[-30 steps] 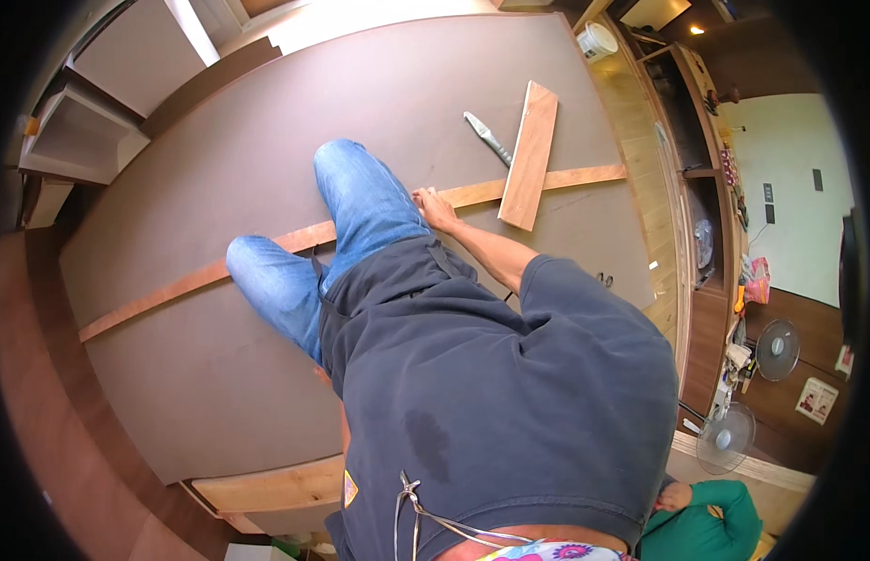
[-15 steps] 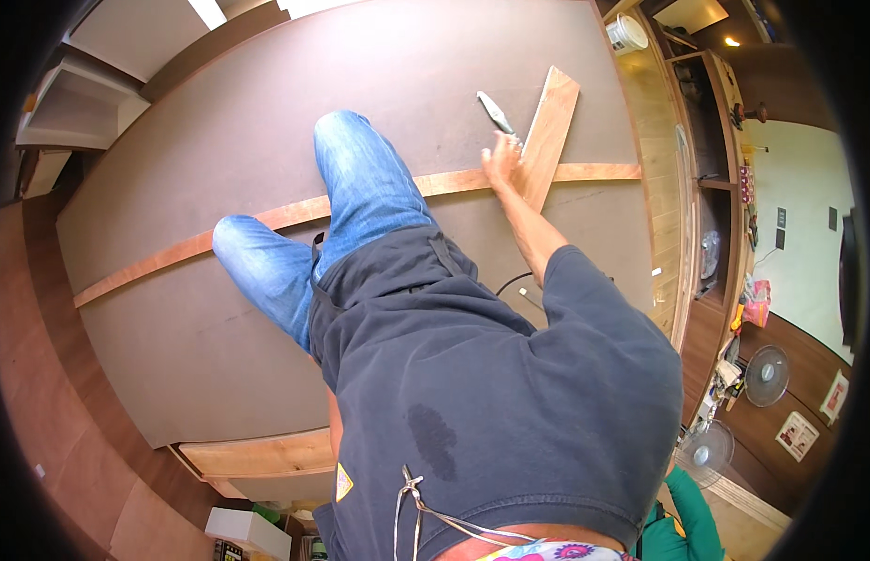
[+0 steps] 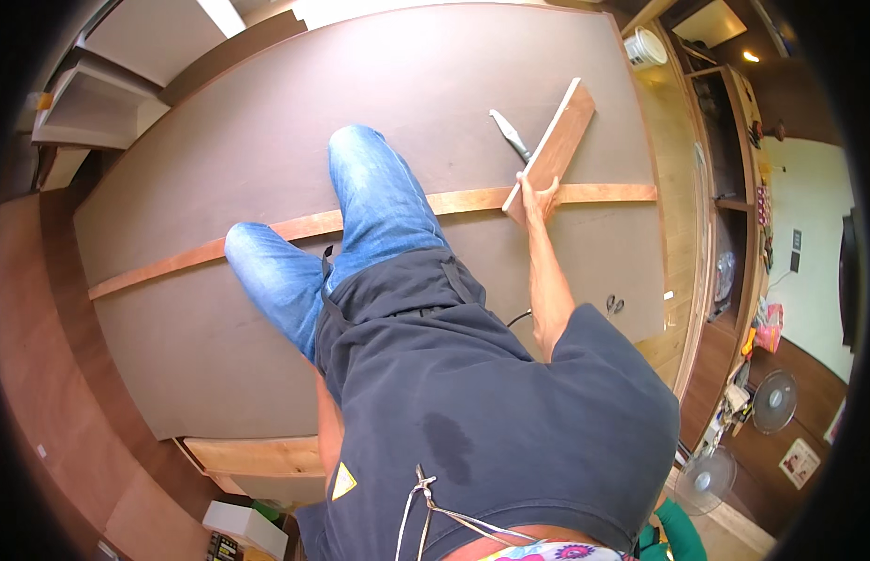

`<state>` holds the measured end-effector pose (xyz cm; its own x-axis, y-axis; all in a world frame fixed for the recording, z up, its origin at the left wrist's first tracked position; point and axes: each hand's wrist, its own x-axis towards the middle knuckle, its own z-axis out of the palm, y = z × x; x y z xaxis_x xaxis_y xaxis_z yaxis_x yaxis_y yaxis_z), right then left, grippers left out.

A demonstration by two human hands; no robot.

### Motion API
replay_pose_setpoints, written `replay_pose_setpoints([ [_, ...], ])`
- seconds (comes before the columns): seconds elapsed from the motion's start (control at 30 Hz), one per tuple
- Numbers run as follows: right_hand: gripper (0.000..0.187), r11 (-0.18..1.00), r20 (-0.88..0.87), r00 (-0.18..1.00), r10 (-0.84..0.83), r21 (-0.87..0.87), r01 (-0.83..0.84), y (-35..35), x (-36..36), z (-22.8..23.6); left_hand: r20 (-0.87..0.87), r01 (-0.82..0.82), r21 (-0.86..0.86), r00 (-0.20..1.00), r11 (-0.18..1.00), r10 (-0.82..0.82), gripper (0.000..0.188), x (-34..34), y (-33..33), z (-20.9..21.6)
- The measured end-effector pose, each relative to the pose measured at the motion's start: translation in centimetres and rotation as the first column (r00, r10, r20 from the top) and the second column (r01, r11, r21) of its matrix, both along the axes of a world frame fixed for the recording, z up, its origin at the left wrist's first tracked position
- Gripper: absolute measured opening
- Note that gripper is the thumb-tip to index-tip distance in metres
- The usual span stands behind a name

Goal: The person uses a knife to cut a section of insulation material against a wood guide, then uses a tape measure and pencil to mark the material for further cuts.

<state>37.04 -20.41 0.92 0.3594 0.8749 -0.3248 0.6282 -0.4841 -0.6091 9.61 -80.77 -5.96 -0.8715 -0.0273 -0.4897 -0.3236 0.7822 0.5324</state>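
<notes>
My right hand [image 3: 540,198] grips the near end of a short wooden board [image 3: 563,140], with the thumb along its left side. The board is tilted, so its pale long edge shows on the left and its brown face on the right. Just left of it lies a slim grey tool [image 3: 510,136] with a tapered end; its kind is unclear. A long, narrow wood strip [image 3: 388,212] runs across the large brown panel [image 3: 239,159] and passes under the board. Only part of my left forearm [image 3: 329,421] shows beside my shirt; the left hand is hidden.
My jeans-clad knees [image 3: 360,178] rest on the panel at the strip. Dark scissors [image 3: 615,304] and a black cable [image 3: 519,318] lie near my right elbow. A white bucket [image 3: 646,49] stands beyond the panel's far right corner. Open shelving [image 3: 725,201] lines the right side.
My right hand has taken hold of the board's near end. The board has tipped from lying broad face up, so its pale edge shows, and its near end has moved away from me.
</notes>
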Motion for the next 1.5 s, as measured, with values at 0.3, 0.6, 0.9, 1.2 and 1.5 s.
replay_pose_setpoints([
  [0.3, 0.125, 0.988, -0.385, 0.914, -0.128, -0.135, 0.081, 12.5, -18.9, -0.7, -0.013, 0.007, -0.031, 1.000, 0.999, -0.008, 0.026, 2.6, -1.4, -0.8],
  [0.6, 0.046, 0.195, 0.109, 0.213, 0.971, 0.154, -0.969, 3.7, -18.7, -7.5, -0.065, -0.237, -0.124, 0.971, 0.964, 0.230, 0.032, 11.3, -0.7, -2.4],
  [0.9, 0.063, -0.201, 0.080, -0.211, 0.974, -0.118, -0.972, -6.0, -11.9, -10.2, -0.061, -0.358, -0.133, 0.934, 0.924, 0.353, 0.047, 18.4, 1.2, -2.3],
  [1.2, 0.067, -0.233, 0.514, -0.352, 0.782, -0.284, -0.930, -2.6, -16.0, -6.9, -0.041, -0.318, -0.085, 0.948, 0.944, 0.316, 0.055, 23.3, 2.1, -2.2],
  [1.5, 0.060, -0.287, 0.538, -0.137, 0.832, 0.205, -0.936, 5.2, -22.3, 0.6, -0.032, -0.155, -0.009, 0.987, 0.988, 0.155, 0.061, 21.2, -2.4, -3.1],
])
